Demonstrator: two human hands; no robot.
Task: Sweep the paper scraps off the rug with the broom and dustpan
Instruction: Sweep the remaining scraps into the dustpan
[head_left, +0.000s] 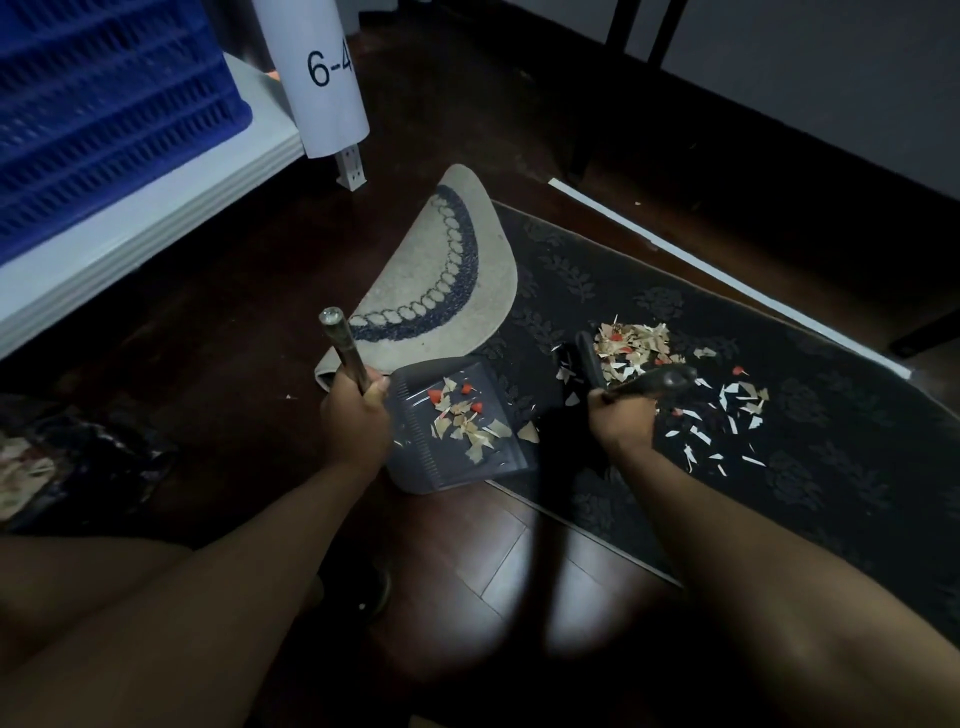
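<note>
Left hand (356, 415) has its fingers wrapped round the metal handle (344, 348) of the grey plastic dustpan (415, 467), which sits at the near edge of the dark leaf-patterned rug (779, 467), mouth toward the mess. Right hand (623, 415) has its fingers clamped on the black broom (649, 382), held low over the rug; the head is motion-blurred, so contact with the pile is unclear.

Torn paper scraps, white, tan and red: some already in the pan (462, 415), one dense heap (631, 343) just beyond the broom, a loose scatter (727, 421) to the right of it, a few bits (527, 431) right at the pan's lip.

Risks, judged from this:
- Pan looks to straddle the rug edge and the dark wooden floor (493, 561); if the lip isn't flat on the pile, scraps slide under it or drop onto the floor.
- A hard stroke could flick light paper past the pan or onto the folded beige mat with blue braided pattern (441, 291) just behind it.
- Tilting the pan by its upright handle could spill what's collected.
- Thin slivers may snag in the rug pile and stay behind.
- The right-hand scatter lies well apart from the pan, so long drags could spread it wider.
</note>
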